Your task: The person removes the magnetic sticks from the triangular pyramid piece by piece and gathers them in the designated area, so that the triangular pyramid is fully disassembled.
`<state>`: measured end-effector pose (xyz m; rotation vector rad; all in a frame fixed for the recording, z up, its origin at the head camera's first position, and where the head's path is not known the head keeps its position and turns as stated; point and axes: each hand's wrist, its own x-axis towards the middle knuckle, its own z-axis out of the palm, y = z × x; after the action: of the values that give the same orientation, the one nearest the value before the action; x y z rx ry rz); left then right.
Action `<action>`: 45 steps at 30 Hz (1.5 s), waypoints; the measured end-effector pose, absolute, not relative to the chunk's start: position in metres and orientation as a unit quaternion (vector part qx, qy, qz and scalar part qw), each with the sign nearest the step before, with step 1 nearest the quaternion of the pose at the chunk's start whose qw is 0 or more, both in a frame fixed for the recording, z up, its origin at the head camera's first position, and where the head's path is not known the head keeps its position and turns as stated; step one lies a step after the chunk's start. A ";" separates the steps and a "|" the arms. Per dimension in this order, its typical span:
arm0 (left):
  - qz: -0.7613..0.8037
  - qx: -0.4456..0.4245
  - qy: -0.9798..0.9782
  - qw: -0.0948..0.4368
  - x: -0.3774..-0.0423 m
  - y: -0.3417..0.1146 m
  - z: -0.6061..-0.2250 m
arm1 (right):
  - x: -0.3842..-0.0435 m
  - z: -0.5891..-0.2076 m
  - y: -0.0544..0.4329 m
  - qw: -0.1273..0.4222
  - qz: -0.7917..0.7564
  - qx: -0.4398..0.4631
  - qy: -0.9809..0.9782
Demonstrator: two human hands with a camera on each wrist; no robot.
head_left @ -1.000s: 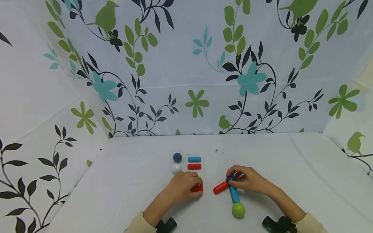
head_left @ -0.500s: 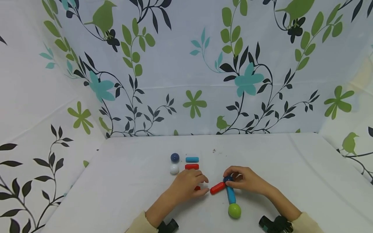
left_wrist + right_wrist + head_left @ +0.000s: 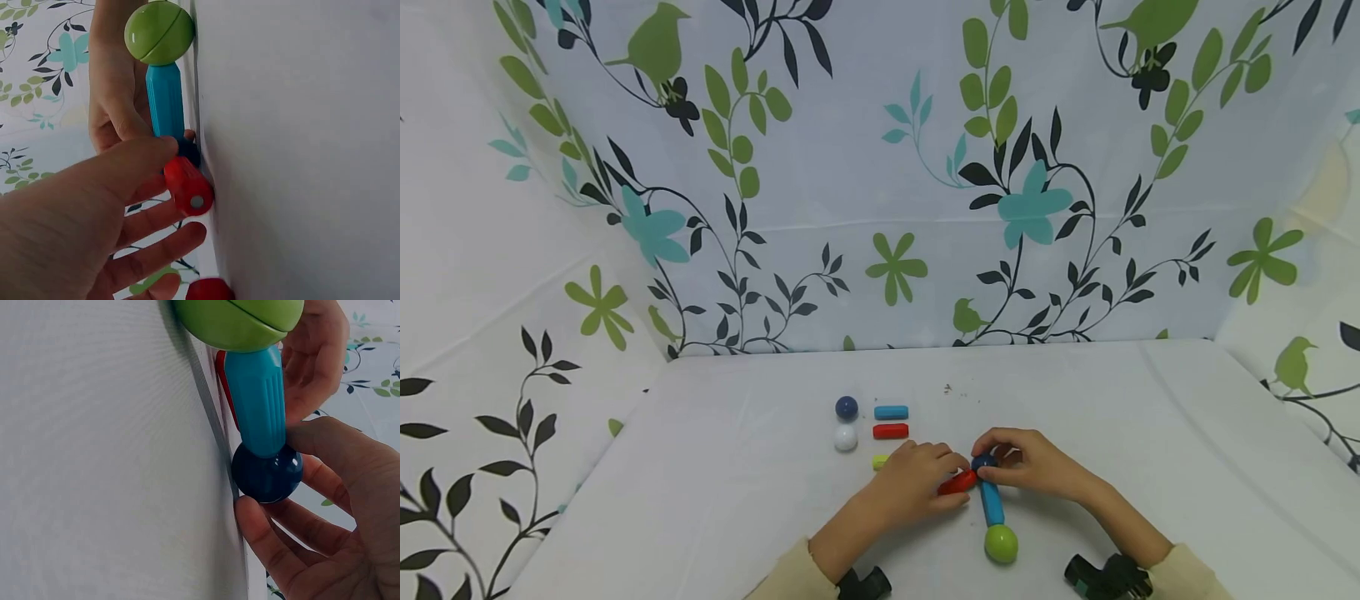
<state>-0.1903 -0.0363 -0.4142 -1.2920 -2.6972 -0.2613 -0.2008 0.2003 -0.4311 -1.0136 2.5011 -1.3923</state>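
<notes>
My right hand [image 3: 1033, 462] pinches a dark blue ball [image 3: 267, 472] between thumb and fingers, low over the white table. From that ball a light blue magnetic rod [image 3: 992, 504] runs toward me to a green ball [image 3: 1001, 543]. A red magnetic rod [image 3: 957, 483] also meets the dark blue ball, angled out to the left. My left hand [image 3: 910, 483] holds this red rod, thumb on the near side and fingers on the far side. Its free end shows a round metal disc in the left wrist view.
Left of the hands lie a dark blue ball [image 3: 847, 407], a white ball [image 3: 846, 437], a light blue rod [image 3: 891, 412] and a red rod [image 3: 891, 431]. A yellow-green rod [image 3: 880, 462] is partly hidden by the left hand. A patterned cloth [image 3: 820, 167] hangs behind the table.
My left hand has left another red rod, moved right and taken hold of the red rod at the dark blue ball. The right hand keeps its pinch on the ball.
</notes>
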 end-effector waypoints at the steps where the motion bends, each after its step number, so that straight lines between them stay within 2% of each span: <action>1: -0.087 -0.429 -0.897 0.067 -0.191 -0.035 -0.415 | -0.201 -0.431 0.200 0.053 -0.458 -0.333 0.822; 15: -0.107 -0.430 -0.895 0.058 -0.194 -0.026 -0.414 | -0.203 -0.429 0.202 0.037 -0.456 -0.346 0.819; 34: -0.110 -0.437 -0.891 0.049 -0.195 -0.027 -0.414 | -0.200 -0.428 0.204 0.046 -0.466 -0.345 0.813; 45: -0.106 -0.441 -0.889 0.063 -0.197 -0.027 -0.412 | -0.203 -0.431 0.203 0.056 -0.466 -0.341 0.814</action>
<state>-0.1973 -0.0272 -0.4122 -1.3334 -2.6862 -0.3206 -0.2031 0.2033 -0.4313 -1.0360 2.4717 -1.4146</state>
